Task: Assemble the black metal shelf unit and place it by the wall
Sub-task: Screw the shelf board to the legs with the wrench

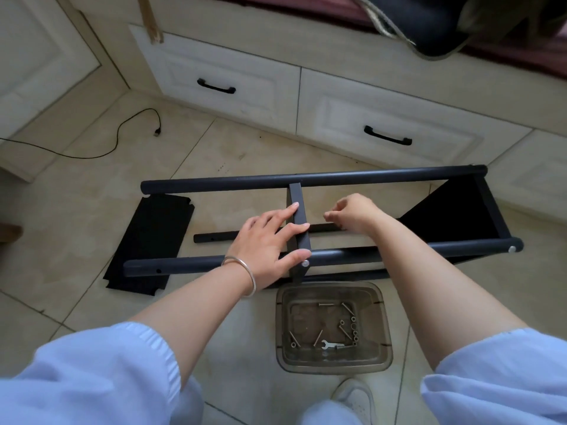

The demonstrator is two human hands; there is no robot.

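Note:
The black shelf frame lies on its side on the tile floor. Its far tube [313,178] and near tube [190,265] run left to right, joined by a flat cross bar [296,194] and a black shelf panel [454,216] at the right end. My left hand [267,243] rests on the cross bar with its fingers laid straight along it and its thumb beside a silver bolt head [305,263]. My right hand [351,214] hovers just right of the bar, fingertips curled together; anything between them is hidden.
A loose black panel [150,240] and a thin black tube [214,237] lie on the floor at left. A clear plastic tray [387,332] near my feet holds several bolts, nuts and a small wrench [326,345]. White drawers [230,72] stand behind; a cable [116,139] trails at left.

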